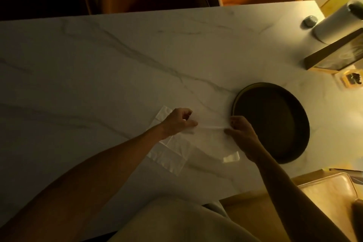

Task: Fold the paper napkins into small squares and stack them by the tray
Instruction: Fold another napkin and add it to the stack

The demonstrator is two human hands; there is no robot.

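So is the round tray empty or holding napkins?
Empty: the tray shows only its bare dark bottom; the napkins lie on the table beside it.

You will find no legible text, label, brand, number or sign on any surface in the head view. The dim light leaves the small card near the table's right edge unreadable.

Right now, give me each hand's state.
Left hand: pinching the napkin by its folded edge.
Right hand: pinching the same napkin.
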